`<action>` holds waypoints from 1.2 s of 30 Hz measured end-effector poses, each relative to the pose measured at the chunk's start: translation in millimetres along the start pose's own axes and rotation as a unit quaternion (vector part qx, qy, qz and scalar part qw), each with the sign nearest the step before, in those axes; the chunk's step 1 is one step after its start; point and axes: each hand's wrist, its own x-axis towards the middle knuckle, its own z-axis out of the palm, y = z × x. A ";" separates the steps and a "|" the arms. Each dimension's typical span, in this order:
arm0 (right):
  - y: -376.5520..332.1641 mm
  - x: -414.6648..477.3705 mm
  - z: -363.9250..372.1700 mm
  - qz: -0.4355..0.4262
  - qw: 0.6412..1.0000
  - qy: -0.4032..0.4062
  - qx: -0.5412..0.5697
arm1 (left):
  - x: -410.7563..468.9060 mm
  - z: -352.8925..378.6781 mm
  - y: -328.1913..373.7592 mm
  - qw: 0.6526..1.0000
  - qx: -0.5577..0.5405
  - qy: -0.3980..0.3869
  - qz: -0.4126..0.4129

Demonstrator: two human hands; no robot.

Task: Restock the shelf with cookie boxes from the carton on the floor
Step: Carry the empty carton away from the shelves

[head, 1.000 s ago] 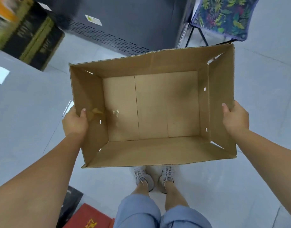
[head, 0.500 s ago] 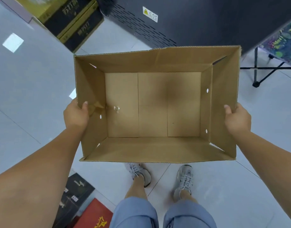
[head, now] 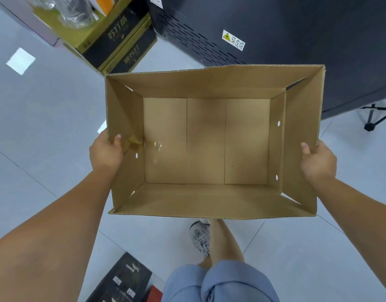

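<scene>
Between the fingers of the left hand (head: 105, 152) and right hand (head: 318, 162), clamped on opposite walls, the empty carton (head: 206, 194) has swung toward the dark cabinet (head: 296, 40), so restocking looks finished.

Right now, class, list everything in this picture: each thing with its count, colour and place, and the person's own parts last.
carton: one, brown, empty, held above the floor
olive and black boxes: a stack, upper left, on the floor
dark cabinet: one, vented, warning sticker, top right
black stand: one, right edge
black box: one, bottom, on the floor
red box: one, beside the black one
floor: grey tiles
shoe: one showing, grey
shorts: blue
left hand: grips left wall
right hand: grips right wall
</scene>
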 end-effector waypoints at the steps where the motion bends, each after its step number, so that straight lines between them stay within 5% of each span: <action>1: -9.8 5.0 5.3 0.005 1.000 -0.001 0.002 | 10.9 -1.0 4.0 1.000 -0.001 -0.001 0.002; 22: -171.0 -18.9 105.5 0.186 0.980 0.065 0.038 | 274.4 -35.2 76.8 0.983 0.050 -0.138 0.112; 36: -237.1 -12.3 172.9 0.247 0.963 0.072 0.080 | 395.5 -33.1 114.4 0.969 0.086 -0.152 0.173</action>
